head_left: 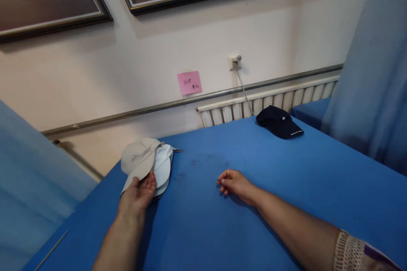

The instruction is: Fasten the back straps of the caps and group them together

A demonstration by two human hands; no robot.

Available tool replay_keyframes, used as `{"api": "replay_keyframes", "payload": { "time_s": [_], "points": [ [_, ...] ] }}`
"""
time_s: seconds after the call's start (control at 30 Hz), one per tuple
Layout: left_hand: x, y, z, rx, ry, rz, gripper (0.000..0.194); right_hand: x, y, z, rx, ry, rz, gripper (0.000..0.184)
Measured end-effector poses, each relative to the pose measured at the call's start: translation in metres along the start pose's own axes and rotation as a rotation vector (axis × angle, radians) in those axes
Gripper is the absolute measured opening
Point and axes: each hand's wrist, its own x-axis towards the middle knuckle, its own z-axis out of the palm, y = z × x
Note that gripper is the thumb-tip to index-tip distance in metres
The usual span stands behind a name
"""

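A beige cap (138, 154) rests on a small stack of caps at the left side of the blue table, its brim toward me. My left hand (140, 190), palm turned up, has its thumb and fingers closed on that brim. White and light-coloured caps (163, 167) show beside and under the beige one; their number is partly hidden. Over the middle of the table, my right hand (234, 184) is loosely curled with its fingers a little apart and nothing visible in it. A dark navy cap (276, 120) sits apart at the far right edge.
The blue table (203, 228) meets a wall with a metal rail (152, 109) and a white radiator (235, 111). A plugged cable hangs from a socket (234, 62), near a pink note (190, 83). Blue curtains (372, 72) hang at both sides.
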Motion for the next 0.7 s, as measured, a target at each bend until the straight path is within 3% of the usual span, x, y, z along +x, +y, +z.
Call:
{"api": "replay_keyframes", "payload": {
  "time_s": [0.17,0.3,0.4,0.5,0.6,0.7],
  "points": [
    [-0.006,-0.029,0.014,0.103,-0.072,0.311,0.010,0.003,0.001,0.002,0.036,0.044,-0.034,0.006],
    [-0.023,-0.054,0.024,0.179,-0.260,0.439,0.010,0.012,0.001,-0.006,0.102,0.337,-0.123,0.007],
    [-0.034,-0.064,0.032,0.189,-0.371,0.320,0.014,0.021,-0.004,-0.029,0.153,0.556,-0.186,0.013],
    [-0.036,-0.074,0.041,0.174,-0.391,0.169,0.021,0.025,-0.012,-0.058,0.217,0.713,-0.234,0.018],
    [-0.027,-0.086,0.052,0.171,-0.359,0.064,0.026,0.026,-0.022,-0.076,0.266,0.715,-0.235,0.023],
    [-0.014,-0.098,0.058,0.262,-0.399,-0.121,0.029,0.024,-0.029,-0.076,0.270,0.635,-0.189,0.029]
  ]
}}
